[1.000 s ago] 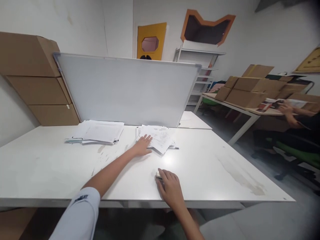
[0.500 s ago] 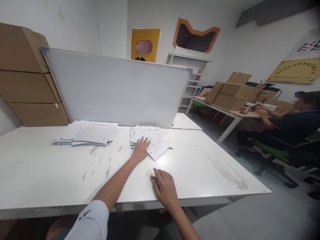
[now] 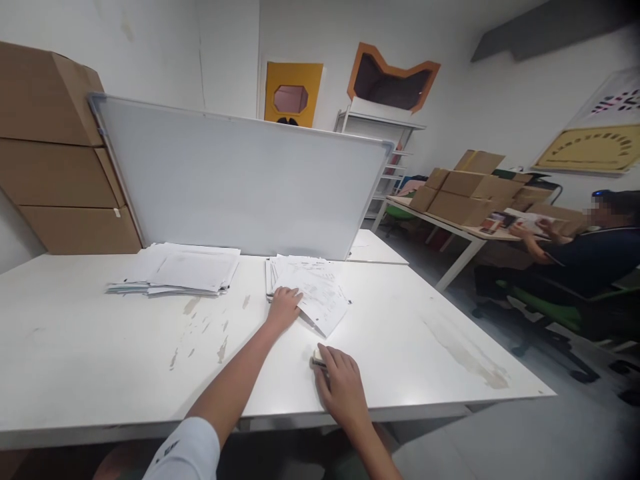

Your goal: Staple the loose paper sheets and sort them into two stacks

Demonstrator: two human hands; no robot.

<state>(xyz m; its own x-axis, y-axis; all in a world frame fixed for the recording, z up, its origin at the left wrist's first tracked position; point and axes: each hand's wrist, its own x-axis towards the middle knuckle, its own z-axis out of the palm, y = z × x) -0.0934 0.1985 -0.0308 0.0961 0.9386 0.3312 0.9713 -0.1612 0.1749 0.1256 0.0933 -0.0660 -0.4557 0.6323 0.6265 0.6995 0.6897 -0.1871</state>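
My left hand [image 3: 283,307] reaches out over the white table [image 3: 90,360] and lies with its fingers on the near edge of a small stack of printed papers [image 3: 315,293]. The top sheet is skewed toward me. My right hand [image 3: 340,380] rests on the table nearer the front edge, fingers curled over a small light-coloured object [image 3: 318,357] that is mostly hidden under them. A second, wider pile of papers [image 3: 180,270] lies to the left, apart from both hands.
A whiteboard [image 3: 240,180] stands upright along the back of the table, with stacked cardboard boxes [image 3: 55,147] at the left. To the right another person sits at a second table [image 3: 450,223] loaded with boxes. Grey floor lies between the tables.
My left hand has drawn back slightly toward me, pulling the top sheet askew. My right hand stays on the small object. The view has shifted a little.
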